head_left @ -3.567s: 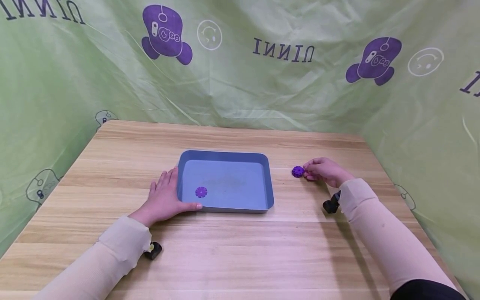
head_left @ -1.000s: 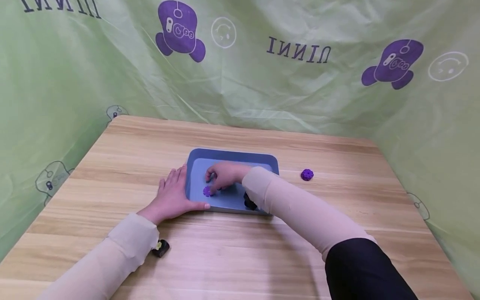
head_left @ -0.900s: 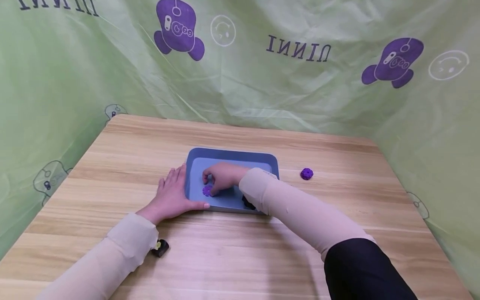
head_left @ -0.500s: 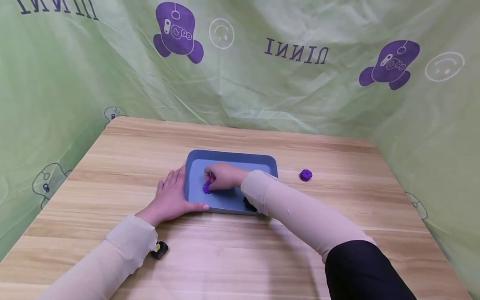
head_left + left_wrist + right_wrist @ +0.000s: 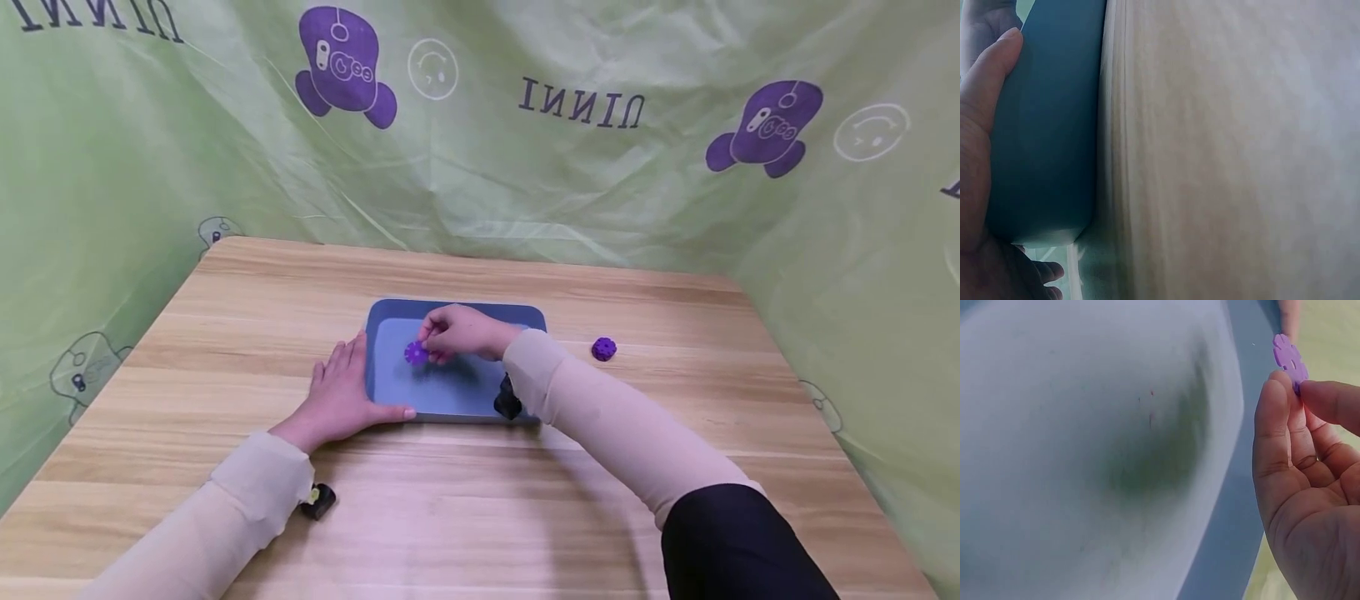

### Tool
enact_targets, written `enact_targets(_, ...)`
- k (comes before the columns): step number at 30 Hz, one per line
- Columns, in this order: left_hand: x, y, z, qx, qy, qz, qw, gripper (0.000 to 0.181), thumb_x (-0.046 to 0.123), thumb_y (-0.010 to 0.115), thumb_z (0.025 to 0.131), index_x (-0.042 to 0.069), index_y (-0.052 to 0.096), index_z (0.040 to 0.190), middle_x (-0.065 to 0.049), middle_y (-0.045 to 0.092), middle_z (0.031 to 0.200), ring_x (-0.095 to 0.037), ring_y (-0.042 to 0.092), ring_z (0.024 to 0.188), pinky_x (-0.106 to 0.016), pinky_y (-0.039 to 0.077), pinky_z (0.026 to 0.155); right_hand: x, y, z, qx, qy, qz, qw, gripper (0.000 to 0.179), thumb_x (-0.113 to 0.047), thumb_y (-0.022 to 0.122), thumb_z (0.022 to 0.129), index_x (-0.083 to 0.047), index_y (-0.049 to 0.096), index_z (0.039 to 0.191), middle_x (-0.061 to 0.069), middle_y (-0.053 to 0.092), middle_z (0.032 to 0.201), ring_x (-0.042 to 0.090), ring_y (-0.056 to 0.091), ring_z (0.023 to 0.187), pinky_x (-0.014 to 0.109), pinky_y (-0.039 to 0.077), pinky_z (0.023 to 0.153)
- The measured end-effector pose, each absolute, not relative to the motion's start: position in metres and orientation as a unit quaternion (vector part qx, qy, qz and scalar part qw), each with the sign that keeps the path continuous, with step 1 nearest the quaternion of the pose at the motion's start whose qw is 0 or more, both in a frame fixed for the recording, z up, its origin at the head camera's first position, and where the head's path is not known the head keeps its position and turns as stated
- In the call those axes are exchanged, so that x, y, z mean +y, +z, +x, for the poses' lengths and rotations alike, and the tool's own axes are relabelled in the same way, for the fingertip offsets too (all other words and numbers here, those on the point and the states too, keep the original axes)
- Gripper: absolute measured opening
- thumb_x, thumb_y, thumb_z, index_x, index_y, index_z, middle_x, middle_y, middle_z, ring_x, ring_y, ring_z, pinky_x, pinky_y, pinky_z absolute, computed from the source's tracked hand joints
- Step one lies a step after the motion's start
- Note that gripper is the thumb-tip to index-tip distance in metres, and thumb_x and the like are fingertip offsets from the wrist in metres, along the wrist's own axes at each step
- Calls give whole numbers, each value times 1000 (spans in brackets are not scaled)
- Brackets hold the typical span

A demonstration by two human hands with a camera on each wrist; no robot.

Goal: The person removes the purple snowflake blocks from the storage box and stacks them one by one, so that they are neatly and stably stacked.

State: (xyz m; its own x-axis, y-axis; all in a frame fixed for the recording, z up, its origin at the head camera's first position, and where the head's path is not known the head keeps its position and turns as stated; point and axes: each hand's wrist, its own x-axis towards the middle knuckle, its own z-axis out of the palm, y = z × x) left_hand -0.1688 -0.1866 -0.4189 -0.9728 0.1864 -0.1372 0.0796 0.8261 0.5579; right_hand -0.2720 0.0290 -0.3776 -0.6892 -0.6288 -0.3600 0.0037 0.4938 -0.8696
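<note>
A purple snowflake disc with a notched edge is pinched between the thumb and fingertips of my right hand, held over the blue tray. The right wrist view shows the same notched disc standing up from the fingertips. My left hand lies against the tray's left side with fingers extended, its thumb on the front rim. In the left wrist view that thumb touches the tray wall. To the right of the tray sits a small pile of purple discs.
The wooden table extends around the tray on all sides. Behind it and at both sides hangs a green printed curtain. A small black camera on my right wrist hangs above the tray.
My right hand moved left from the pile into the tray, took hold of the purple disc lying there and raised it. My left hand stays at the tray's corner.
</note>
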Motion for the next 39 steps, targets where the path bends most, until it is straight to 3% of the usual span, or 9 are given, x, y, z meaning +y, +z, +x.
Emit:
enact_targets(19,-190,-417,-162,950,288,86,83,144,69,85,69,-8,5,161,-33,15,165,-54,4,151,-75,3,115,106,-376,-275,809,-484,-131,307,7,2,56,102,5,61,106,11,63,91,20,64,79,34,59,79)
enact_targets(27,-191,-413,-163,954,272,85,95,146,70,84,70,-12,3,159,-38,13,163,-54,3,152,-74,2,115,140,-374,-274,813,-494,-104,289,7,1,57,102,5,62,105,10,64,89,16,63,77,28,57,73)
enact_targets(39,-189,-411,-161,949,286,86,100,145,69,84,71,-11,2,160,-37,10,164,-54,2,152,-74,0,116,173,-371,-273,806,-518,-91,272,10,1,57,102,7,61,109,10,64,95,17,62,85,27,57,77)
